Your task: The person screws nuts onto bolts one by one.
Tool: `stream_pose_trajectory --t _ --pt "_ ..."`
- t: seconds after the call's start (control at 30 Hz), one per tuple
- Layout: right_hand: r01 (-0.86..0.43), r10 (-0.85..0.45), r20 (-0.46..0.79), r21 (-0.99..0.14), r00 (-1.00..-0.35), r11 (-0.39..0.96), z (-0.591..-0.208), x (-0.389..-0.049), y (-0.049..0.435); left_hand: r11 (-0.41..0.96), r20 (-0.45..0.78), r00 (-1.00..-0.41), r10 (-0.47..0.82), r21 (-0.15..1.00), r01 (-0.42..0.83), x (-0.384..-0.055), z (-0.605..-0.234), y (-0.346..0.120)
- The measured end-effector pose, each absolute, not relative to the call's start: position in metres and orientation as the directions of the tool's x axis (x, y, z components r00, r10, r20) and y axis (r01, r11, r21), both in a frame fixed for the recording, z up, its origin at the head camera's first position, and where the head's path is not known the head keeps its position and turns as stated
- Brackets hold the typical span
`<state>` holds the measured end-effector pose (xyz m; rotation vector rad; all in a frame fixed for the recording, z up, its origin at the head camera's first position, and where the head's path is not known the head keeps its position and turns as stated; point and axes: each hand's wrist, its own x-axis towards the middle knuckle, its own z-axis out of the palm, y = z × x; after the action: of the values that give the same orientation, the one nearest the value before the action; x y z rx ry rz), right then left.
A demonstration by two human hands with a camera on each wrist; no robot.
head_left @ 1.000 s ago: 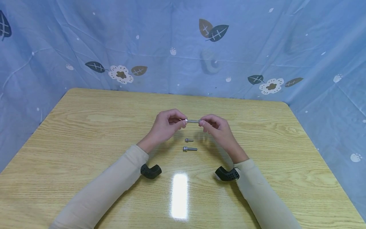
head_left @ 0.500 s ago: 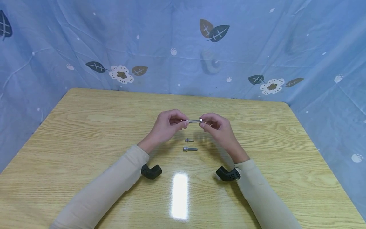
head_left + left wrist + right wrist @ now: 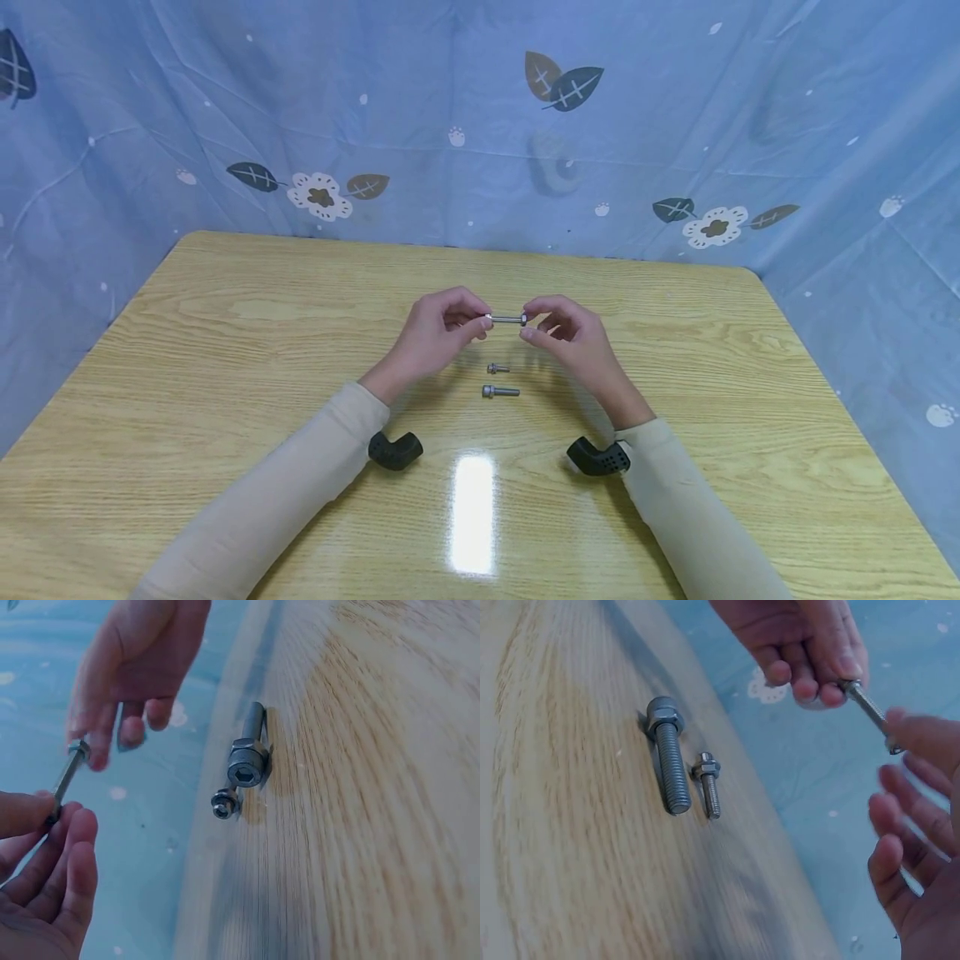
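Note:
Above the table, a slim silver bolt (image 3: pixel 507 319) spans both hands, roughly level. My left hand (image 3: pixel 438 329) pinches its left end between thumb and fingertips, which partly cover that end. At the other end sits a hex nut (image 3: pixel 523 319). My right hand (image 3: pixel 573 337) has thumb and index finger curled around this nut, the fingertips slightly spread; the other fingers are loosely bent. Below the hands lie a small bolt (image 3: pixel 709 784) and a thicker socket-head bolt (image 3: pixel 672 757), each with a nut up by its head.
The wooden table (image 3: pixel 262 375) carries the two loose bolts just in front of the hands. A blue patterned cloth (image 3: pixel 465 125) hangs behind and beside it. Black curved mounts (image 3: pixel 395 451) sit at both wrists, and light glares off the tabletop.
My right thumb and index finger have shifted and spread at the nut, which now shows more clearly. My left hand keeps its pinch on the bolt, and the loose bolts stay put.

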<state>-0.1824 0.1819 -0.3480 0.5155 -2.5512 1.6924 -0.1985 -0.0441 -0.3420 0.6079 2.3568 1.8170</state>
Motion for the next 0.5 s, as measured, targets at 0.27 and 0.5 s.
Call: stream_pose_trajectory --t 0.27,0.5 --pt "-0.345 -0.269 0.264 -0.88 -0.926 0.325 -0.3496 -0.1832 0.1823 0.207 0.161 -0.912 0.378 0.945 0.253 -0.1971 -0.34 -0.0446" --pt "-0.317 -0.269 0.235 -0.892 -0.934 0.322 -0.3536 -0.1839 0.185 0.227 0.148 -0.914 0.378 0.942 0.246 -0.1961 -0.3381 -0.0446"
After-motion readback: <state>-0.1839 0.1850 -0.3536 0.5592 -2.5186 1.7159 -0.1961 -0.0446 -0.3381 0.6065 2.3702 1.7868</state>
